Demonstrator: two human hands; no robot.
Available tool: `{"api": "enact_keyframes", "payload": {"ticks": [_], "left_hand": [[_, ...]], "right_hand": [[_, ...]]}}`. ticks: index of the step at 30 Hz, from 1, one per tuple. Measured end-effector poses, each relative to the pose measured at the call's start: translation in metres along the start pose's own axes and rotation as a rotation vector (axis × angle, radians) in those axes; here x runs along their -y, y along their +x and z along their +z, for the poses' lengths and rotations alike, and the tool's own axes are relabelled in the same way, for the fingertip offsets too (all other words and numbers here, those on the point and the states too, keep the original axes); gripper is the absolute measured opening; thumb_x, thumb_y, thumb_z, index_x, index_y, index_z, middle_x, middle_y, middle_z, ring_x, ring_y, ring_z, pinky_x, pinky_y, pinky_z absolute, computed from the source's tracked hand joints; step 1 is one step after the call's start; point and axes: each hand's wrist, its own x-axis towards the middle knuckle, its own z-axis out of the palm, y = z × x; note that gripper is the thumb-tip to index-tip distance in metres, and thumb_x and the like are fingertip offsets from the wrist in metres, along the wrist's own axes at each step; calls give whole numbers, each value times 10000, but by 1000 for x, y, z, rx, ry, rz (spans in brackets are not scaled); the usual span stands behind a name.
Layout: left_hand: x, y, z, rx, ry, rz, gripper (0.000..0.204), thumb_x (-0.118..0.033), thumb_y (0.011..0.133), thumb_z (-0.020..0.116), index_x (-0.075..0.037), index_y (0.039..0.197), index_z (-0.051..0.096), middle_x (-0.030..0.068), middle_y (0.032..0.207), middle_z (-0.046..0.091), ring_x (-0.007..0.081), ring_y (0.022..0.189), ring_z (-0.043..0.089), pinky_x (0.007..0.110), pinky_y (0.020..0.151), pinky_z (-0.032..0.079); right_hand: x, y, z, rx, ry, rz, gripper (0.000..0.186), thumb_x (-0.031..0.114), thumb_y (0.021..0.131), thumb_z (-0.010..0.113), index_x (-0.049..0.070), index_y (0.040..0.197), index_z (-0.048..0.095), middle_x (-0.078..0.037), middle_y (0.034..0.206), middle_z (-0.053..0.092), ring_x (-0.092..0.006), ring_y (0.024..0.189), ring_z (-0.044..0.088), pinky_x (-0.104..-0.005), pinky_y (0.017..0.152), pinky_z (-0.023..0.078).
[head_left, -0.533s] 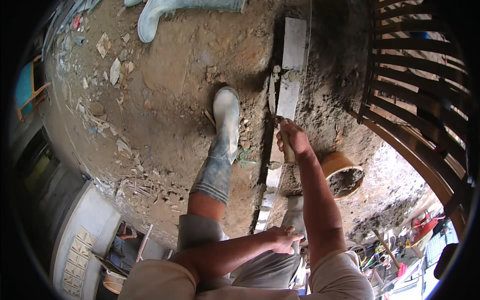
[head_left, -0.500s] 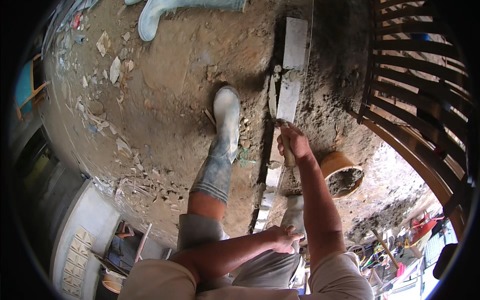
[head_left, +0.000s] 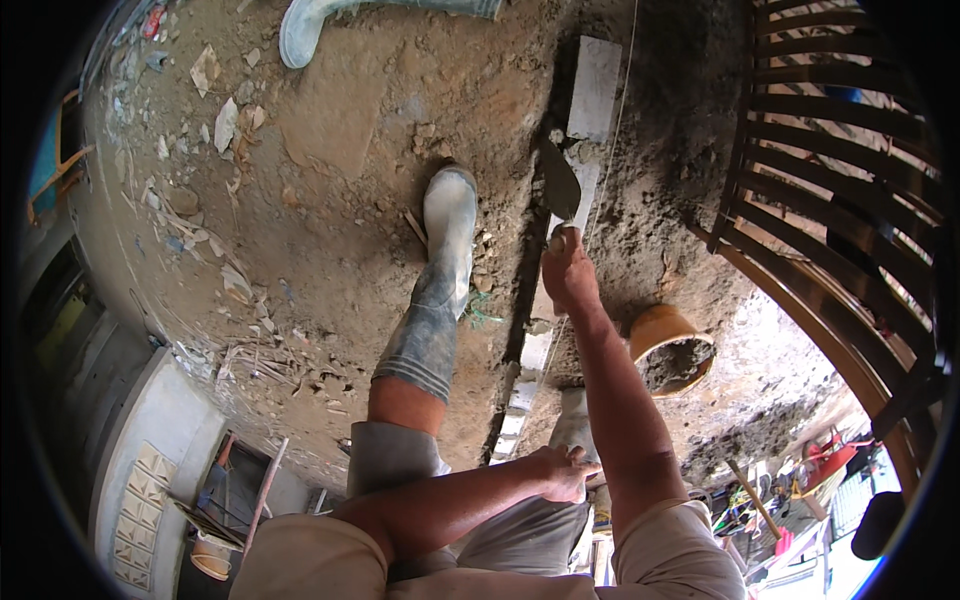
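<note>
My right hand (head_left: 568,275) is stretched forward and grips the handle of a pointed trowel (head_left: 560,180). The trowel blade lies over a grey block (head_left: 583,195) set in a shallow trench, just below another pale block (head_left: 596,88). My left hand (head_left: 565,473) rests with curled fingers on my right knee and holds nothing. My left leg in a muddy rubber boot (head_left: 448,235) stands on the dirt to the left of the trench.
An orange bucket (head_left: 670,348) with grey mortar sits right of the trench. A taut string runs along the blocks. Another person's boot (head_left: 310,20) is at the top. A curved wooden railing (head_left: 830,200) fills the right side. Rubble litters the ground at left.
My right hand has pushed forward along the trench, bringing the trowel blade up over the grey block. My left hand stays on the knee.
</note>
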Motion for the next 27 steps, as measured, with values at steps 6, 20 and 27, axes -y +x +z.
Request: {"api": "enact_keyframes", "payload": {"ticks": [6, 20, 27], "left_hand": [[6, 7, 11, -101, 18, 64, 695, -331, 861, 597, -201, 1495, 345, 191, 1499, 344, 372, 1287, 482, 459, 1024, 460], [-4, -3, -3, -68, -23, 62, 775, -339, 852, 653, -137, 1499, 276, 163, 1579, 205, 346, 1408, 329, 455, 1104, 391], [-1, -2, 0, -115, 68, 129, 736, -361, 880, 638, -247, 1514, 281, 165, 1545, 260, 387, 1317, 437, 490, 1047, 439]], "right_hand": [[37, 31, -14, 54, -8, 273, 416, 260, 936, 429, 77, 1302, 351, -305, 1075, 635, -489, 1002, 609, -535, 886, 475], [50, 42, -30, -23, -87, 242, 451, 222, 905, 483, 55, 1304, 355, -281, 1182, 612, -454, 1056, 609, -505, 934, 462], [59, 33, -20, -44, -3, 155, 490, 243, 908, 527, 33, 1320, 364, -282, 1166, 594, -477, 1020, 600, -526, 901, 467]]}}
